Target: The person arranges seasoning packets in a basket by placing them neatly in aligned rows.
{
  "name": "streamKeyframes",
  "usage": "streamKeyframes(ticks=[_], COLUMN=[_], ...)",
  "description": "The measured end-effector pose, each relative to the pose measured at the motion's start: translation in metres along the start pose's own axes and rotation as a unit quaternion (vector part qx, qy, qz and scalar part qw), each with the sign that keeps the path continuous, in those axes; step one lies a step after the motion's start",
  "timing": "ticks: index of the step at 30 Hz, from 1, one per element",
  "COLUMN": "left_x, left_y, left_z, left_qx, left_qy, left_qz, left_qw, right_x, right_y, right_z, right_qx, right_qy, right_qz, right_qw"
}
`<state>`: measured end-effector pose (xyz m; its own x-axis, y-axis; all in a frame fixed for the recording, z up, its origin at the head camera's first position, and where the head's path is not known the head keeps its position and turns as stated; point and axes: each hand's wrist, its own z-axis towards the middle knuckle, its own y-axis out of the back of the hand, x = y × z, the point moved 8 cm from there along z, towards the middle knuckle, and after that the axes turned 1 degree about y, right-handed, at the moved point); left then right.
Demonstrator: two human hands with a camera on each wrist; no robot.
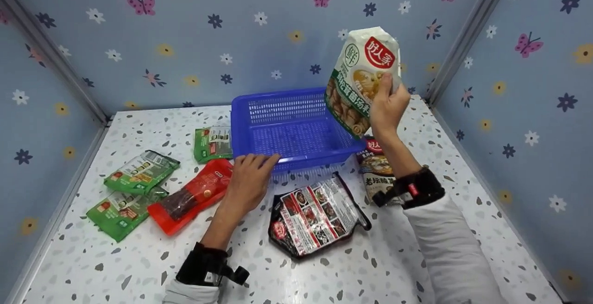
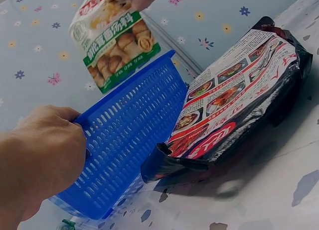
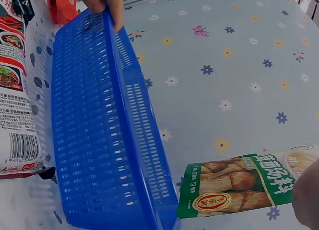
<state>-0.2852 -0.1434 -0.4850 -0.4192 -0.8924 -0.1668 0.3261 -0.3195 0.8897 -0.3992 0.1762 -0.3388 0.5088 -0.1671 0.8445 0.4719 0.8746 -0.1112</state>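
One packet (image 1: 354, 70) gripped by its right edge in the right hand (image 1: 390, 108), thumb across the printed front, other fingers mostly hidden behind; raised off the surface (image 1: 324, 281) at the right end of the basket (image 1: 319, 158), most of it reaching left of the fingers. Left hand (image 1: 249, 181) gripping the near rim, fingers curled over it. Black bag (image 1: 317, 216) just in front.

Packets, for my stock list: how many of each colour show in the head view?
Green packets: 3
Red packet: 1
Black-edged packet: 1
Green-and-white packet in the right hand: 1
Brown-and-beige packet: 1
Total: 7
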Motion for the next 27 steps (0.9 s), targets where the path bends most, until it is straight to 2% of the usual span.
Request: streamKeyframes(ticks=[6,11,20,27], left_x=[-0.001,-0.001,-0.001,0.001], left_y=[-0.002,0.000,0.001,0.000], left_z=[0.000,0.001,0.000,-0.001], left_qx=[0.003,-0.008,-0.007,-0.001], left_qy=[0.003,-0.002,-0.011,-0.004], left_qz=[-0.001,0.000,0.013,0.013], left_qw=[1.0000,1.0000,0.9998,0.9999], right_x=[-0.024,-0.046,-0.073,-0.082], right_y=[-0.026,-0.041,-0.052,-0.055], right_z=[-0.005,-0.014,-0.026,-0.031], right_qx=[0.033,0.059,0.082,0.114], right_qy=[-0.005,-0.004,-0.003,0.009], right_qz=[-0.081,-0.136,-0.179,-0.206], right_qw=[0.9962,0.9890,0.9805,0.9718])
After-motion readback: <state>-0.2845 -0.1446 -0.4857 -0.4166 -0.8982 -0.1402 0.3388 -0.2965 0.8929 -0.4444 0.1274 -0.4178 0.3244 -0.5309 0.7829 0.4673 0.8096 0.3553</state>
